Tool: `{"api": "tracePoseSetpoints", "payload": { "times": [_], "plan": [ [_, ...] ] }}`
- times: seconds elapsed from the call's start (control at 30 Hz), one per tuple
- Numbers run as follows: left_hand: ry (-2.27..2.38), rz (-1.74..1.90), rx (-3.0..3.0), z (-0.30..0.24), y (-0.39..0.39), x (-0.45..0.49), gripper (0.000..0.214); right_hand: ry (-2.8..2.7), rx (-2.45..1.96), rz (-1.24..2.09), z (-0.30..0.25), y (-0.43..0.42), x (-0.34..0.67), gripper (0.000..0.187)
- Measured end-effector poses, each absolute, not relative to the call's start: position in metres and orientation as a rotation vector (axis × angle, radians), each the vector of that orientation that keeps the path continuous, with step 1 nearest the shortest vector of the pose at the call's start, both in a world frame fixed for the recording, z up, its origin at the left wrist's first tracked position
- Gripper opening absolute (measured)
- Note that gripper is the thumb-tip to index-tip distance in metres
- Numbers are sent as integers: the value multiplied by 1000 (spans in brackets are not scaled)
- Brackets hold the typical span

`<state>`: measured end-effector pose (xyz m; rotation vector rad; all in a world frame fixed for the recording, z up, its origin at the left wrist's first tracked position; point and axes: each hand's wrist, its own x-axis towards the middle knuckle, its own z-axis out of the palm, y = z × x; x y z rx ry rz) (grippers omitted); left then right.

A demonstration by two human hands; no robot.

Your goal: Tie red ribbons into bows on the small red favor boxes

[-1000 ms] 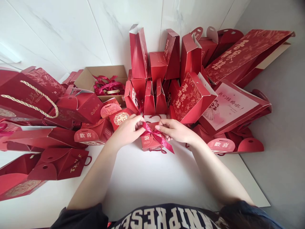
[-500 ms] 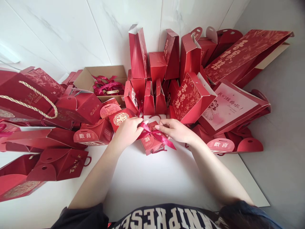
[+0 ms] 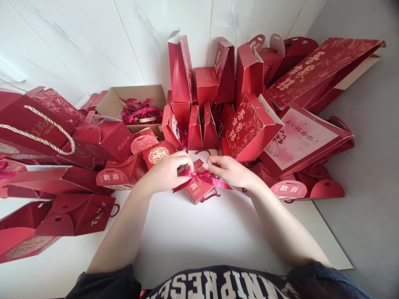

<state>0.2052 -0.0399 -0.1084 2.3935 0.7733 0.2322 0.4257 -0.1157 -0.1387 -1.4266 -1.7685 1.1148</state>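
A small red gift box with pale lettering lies on the white table in front of me. Across its top runs a magenta satin ribbon, tied in a bow, with a tail out to each side. My left hand pinches the ribbon at the bow's left side, thumb and fingers curled together. On the other side, my right hand has its thumb and forefinger closed on the bow's right part. A dark red cord hangs from the box's right side.
An open cardboard box of loose magenta ribbons stands at the back left. Red gift boxes and a bag with a rope handle crowd the left. Tall red boxes stand along the back, and a bride-and-groom box leans at the right.
My left hand has moved slightly down and left along the bow. The ribbon's left tail now shows below that hand, and the box has turned a little. My right hand has barely moved.
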Motion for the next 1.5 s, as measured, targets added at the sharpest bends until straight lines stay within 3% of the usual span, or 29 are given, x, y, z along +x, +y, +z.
{"api": "tracePoseSetpoints", "payload": {
  "times": [0.2,0.5,0.87,1.17,1.5],
  "plan": [
    [584,99,2199,-102,-36,202,24,-1759,-1394,1136,-135,-118,424,41],
    [933,299,2291,-122,-38,211,50,-1738,-1389,1081,-138,-116,424,32],
    [1129,455,2204,-106,-41,203,23,-1748,-1488,1119,-135,-120,428,40],
    [1092,-111,2194,-102,-38,185,46,-1746,-1486,1165,-134,-119,425,43],
    [1034,145,2085,-118,-43,214,48,-1695,-1544,1389,-131,-121,435,41]
  ]
}}
